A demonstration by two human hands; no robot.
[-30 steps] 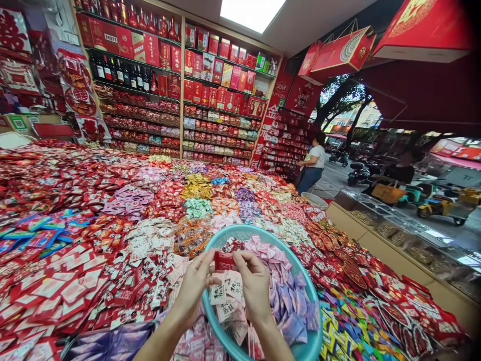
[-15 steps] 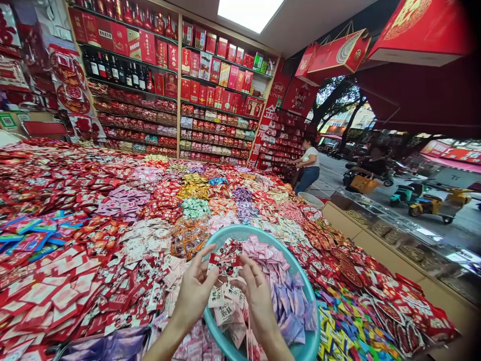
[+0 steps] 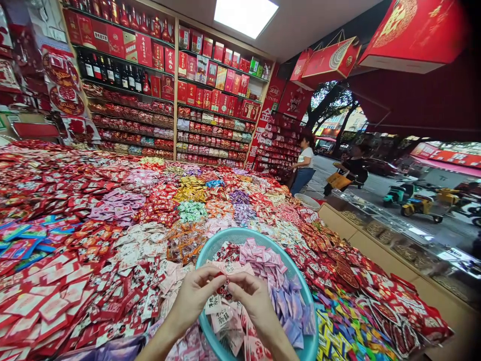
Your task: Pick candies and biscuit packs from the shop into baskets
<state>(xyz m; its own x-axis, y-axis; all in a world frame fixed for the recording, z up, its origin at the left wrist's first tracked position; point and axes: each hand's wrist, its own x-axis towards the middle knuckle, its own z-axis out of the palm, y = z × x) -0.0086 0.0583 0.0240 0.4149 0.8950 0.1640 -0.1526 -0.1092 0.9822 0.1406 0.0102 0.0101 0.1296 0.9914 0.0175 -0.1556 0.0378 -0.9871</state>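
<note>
Above the teal basket (image 3: 310, 301), my left hand (image 3: 197, 296) and my right hand (image 3: 253, 298) meet at the fingertips. Both are closed in a pinch on a small red packet (image 3: 224, 279), mostly covered by the fingers. Inside the basket lie pink packets (image 3: 263, 260) and purple packets (image 3: 287, 306) on the right side. Cream packets with black characters (image 3: 221, 317) lie below my hands, and red and white ones (image 3: 227, 250) sit at the far edge.
Piles of wrapped packets (image 3: 56, 296) surround the basket. Shelves with boxes and bottles (image 3: 124, 75) stand behind. Red gift boxes (image 3: 409, 37) hang at upper right. A glass-topped counter (image 3: 379, 230) runs along the right. A person in a white top (image 3: 306, 158) stands beyond the piles.
My hands have come together, with fingers folded over the red packet that earlier showed flat between them. A passer-by at the right has moved left in the view.
</note>
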